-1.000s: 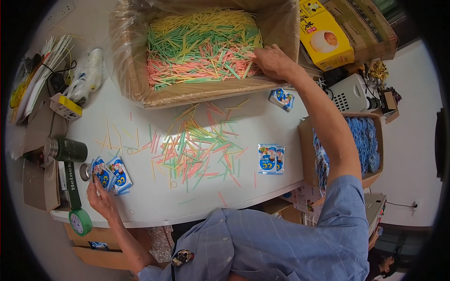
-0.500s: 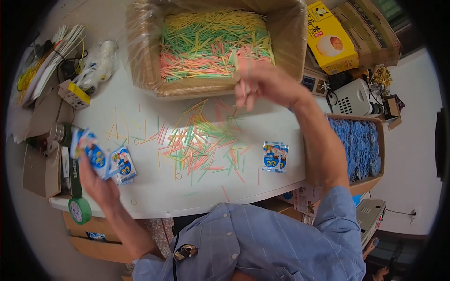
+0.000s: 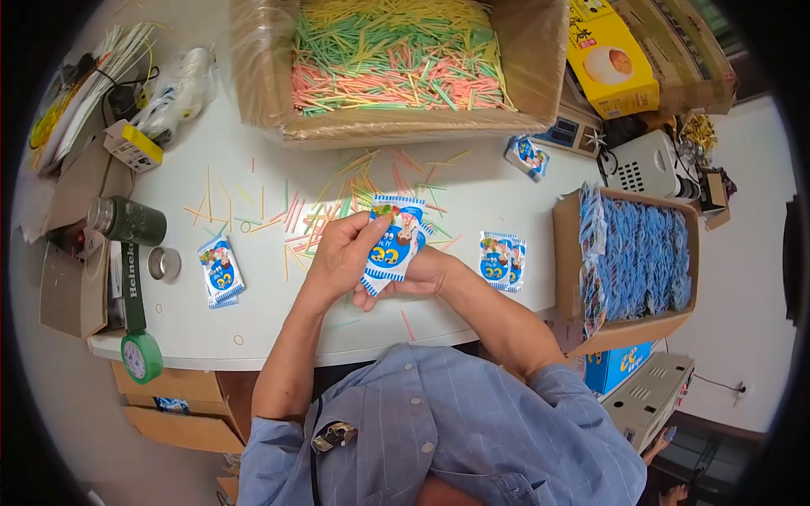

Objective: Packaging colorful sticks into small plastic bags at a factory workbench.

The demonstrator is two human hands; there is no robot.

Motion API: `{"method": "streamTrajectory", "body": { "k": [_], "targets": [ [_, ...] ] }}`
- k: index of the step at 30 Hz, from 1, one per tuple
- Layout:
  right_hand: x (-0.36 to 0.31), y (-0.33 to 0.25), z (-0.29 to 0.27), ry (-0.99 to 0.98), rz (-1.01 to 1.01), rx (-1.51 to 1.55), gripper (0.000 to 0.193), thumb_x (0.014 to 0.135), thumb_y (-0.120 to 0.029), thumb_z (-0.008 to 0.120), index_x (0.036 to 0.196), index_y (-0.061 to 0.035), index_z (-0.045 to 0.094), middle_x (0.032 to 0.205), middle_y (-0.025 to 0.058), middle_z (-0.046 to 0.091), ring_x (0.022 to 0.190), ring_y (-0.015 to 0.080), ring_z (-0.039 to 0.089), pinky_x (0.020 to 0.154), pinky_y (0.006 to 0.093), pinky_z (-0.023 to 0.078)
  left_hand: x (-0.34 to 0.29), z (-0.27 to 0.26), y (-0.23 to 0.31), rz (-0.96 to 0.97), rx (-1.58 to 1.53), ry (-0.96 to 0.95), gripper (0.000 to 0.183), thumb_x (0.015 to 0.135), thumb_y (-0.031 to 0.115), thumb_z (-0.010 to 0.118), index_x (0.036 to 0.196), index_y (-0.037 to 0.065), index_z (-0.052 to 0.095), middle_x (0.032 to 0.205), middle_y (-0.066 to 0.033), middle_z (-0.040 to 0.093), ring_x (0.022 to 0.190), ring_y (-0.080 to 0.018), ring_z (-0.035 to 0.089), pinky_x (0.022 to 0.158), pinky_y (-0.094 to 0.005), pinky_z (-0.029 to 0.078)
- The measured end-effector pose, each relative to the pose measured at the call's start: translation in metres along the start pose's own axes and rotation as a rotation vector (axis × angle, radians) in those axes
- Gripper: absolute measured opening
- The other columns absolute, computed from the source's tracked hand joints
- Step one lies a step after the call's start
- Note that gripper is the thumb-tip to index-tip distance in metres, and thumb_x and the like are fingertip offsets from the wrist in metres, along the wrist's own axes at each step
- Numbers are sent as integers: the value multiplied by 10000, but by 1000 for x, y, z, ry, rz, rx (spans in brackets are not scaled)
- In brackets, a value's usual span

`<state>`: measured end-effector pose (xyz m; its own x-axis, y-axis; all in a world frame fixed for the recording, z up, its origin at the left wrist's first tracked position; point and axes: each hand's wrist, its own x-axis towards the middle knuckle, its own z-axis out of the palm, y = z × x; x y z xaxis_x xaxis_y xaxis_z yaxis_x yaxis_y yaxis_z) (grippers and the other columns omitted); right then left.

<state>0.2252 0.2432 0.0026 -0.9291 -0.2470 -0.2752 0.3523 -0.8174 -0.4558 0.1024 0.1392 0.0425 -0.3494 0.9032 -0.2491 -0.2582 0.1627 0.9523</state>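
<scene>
Over the middle of the table my hands meet around a few blue-and-white packets (image 3: 392, 240) with cartoon print. My left hand (image 3: 340, 257) pinches them from the left, thumb on the front. Beneath them my right hand (image 3: 429, 271) lies palm up, its fingers curled under the packets and partly hidden. Thin pink, green and yellow sticks (image 3: 337, 207) lie scattered just beyond. Two small stacks of similar packets rest on the table: a left stack (image 3: 221, 271) and a right stack (image 3: 502, 261).
A plastic-lined carton (image 3: 422, 126) of coloured sticks stands at the back. Another packet (image 3: 527, 158) lies by its right corner. On the right is a box (image 3: 582, 316) packed with blue packets. A dark green bottle (image 3: 139, 221), a metal lid (image 3: 164, 264) and green tape (image 3: 142, 357) are at left.
My right hand has come back from the carton of sticks to the middle. My left hand has brought its packets rightward from the table's left side to meet it.
</scene>
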Motion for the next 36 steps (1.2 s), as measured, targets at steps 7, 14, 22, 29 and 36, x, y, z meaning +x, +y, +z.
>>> {"method": "streamTrajectory", "body": {
  "k": [7,14,22,29,36],
  "targets": [
    [-24,-17,-9,787,-469,-1439,334,1024,-260,466,893,29,569,785,177,624,702,321,650,674,460,481,-5,-66,-18,287,73,543,245,986,198,625,846,13,701,719,72,570,651,-3,446,562,-195,363],
    [-33,-42,-14,874,-158,-1692,305,1011,-234,525,890,45,549,799,246,637,703,392,632,638,430,490,-38,-120,-11,117,826,817,215,986,190,599,991,23,734,678,-79,635,585,-111,541,571,-296,445],
    [-75,-47,-33,788,-618,-678,370,1067,-305,419,983,15,584,893,102,661,807,203,674,757,321,548,-48,-158,-11,279,1493,886,180,964,185,599,1020,68,725,937,-159,713,812,-325,646,697,-392,500],
    [-90,-40,-84,1002,-909,-915,298,1063,-277,434,1057,-10,569,1072,111,656,982,169,608,919,316,465,-52,-162,-11,373,788,931,235,993,131,579,1143,-9,694,906,-95,716,803,-122,636,717,-268,505],
    [-80,-23,-92,1062,-807,-1092,216,1046,-218,481,1094,-20,554,1149,91,662,942,129,558,898,277,448,-49,-169,-27,291,696,939,277,1001,190,595,1130,-38,685,828,-36,670,722,-50,550,645,-219,452]
  ]
}}
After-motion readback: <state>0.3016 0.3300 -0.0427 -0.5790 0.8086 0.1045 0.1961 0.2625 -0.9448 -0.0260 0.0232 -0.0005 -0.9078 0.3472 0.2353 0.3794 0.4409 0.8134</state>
